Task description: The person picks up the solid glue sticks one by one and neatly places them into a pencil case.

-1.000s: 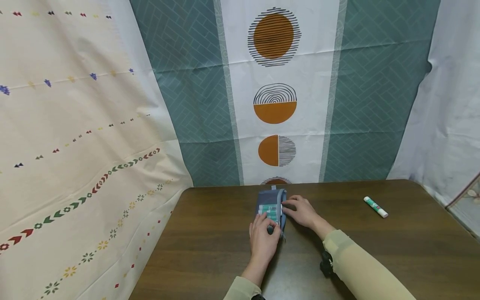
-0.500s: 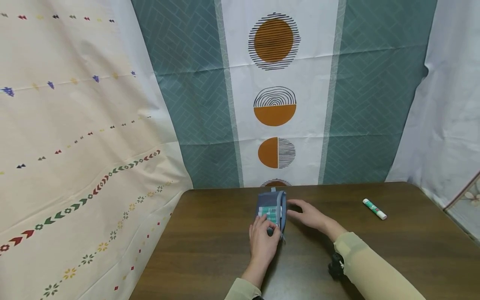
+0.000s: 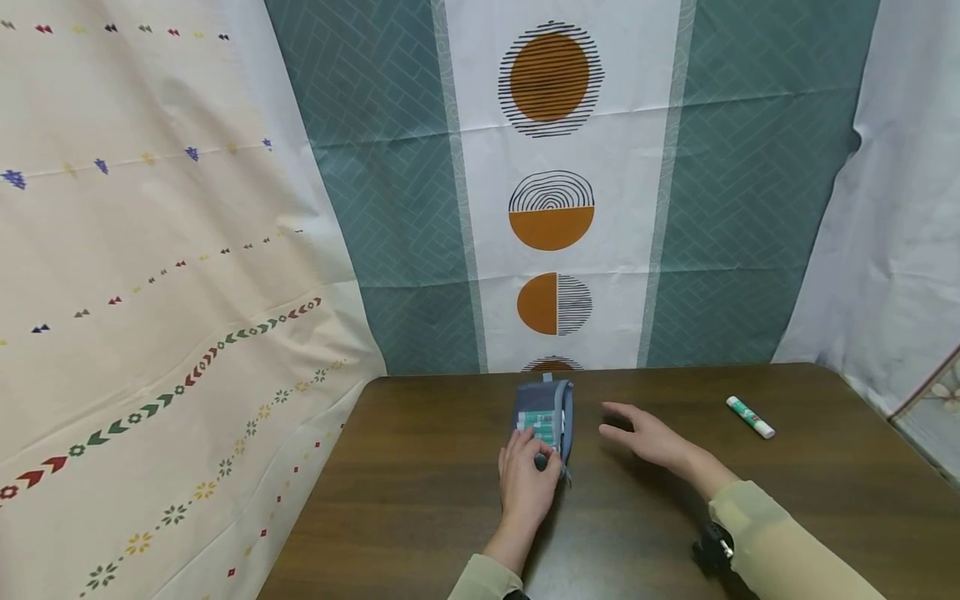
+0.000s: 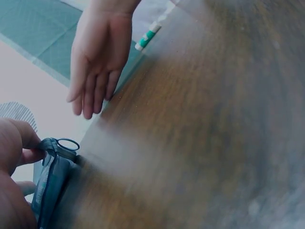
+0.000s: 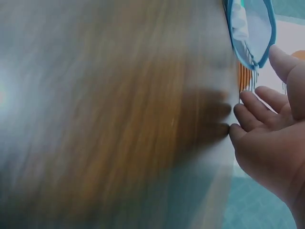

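A blue-grey zip pouch [image 3: 531,394] with a clear window lies toward the back of the table, and green-and-white sticks [image 3: 534,422] show through that window. My left hand [image 3: 525,479] pinches the pouch's near end between thumb and fingers, beside the zipper ring [image 4: 68,144] in the left wrist view. The pouch mouth [image 5: 273,24] gapes in the right wrist view, a white-and-green stick [image 5: 239,21] inside it. To the right of the pouch, apart from it, my right hand [image 3: 648,435] hovers with relaxed fingers and holds nothing.
A single green-and-white glue stick [image 3: 750,417] lies on the brown wooden table [image 3: 420,500] at the right. Patterned cloths [image 3: 405,208] hang behind the table's back edge, and a cream cloth [image 3: 150,250] hangs along its left side.
My right hand has let go of the pouch's open edge and moved off to the right. The left hand keeps its place on the pouch.
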Demonstrator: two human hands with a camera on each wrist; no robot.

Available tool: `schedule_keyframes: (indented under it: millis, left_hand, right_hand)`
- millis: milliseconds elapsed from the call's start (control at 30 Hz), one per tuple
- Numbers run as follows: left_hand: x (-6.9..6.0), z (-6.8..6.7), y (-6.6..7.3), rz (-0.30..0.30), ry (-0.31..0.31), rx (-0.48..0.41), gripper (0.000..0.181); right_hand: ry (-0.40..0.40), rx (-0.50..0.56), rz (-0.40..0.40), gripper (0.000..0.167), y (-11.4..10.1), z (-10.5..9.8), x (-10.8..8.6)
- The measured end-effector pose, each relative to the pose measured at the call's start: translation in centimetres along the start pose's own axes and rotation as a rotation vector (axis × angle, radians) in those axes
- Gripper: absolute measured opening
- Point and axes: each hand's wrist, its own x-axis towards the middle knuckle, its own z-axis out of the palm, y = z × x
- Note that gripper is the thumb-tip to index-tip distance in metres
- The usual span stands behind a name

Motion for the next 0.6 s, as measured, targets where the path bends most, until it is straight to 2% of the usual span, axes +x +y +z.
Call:
schedule_keyframes:
  millis: [267,467,600]
  left_hand:
    - [-0.1,0.1,-0.1,0.004,-0.009,-0.003,0.023]
    - [0.0,0.1,-0.2,0.008,-0.004,-0.009,0.023]
    - [0.0,0.1,-0.3,0.005,-0.007,-0.011,0.024]
  right_hand:
    - [0.034,-0.108,-0.006,0.074,0.8,-2.1,-2.5]
    - [0.075,-0.142,0.012,0.079,1.5,-3.5,-3.8]
    - [0.116,-0.152,-0.004,0.079,2.0,-4.2,-4.4]
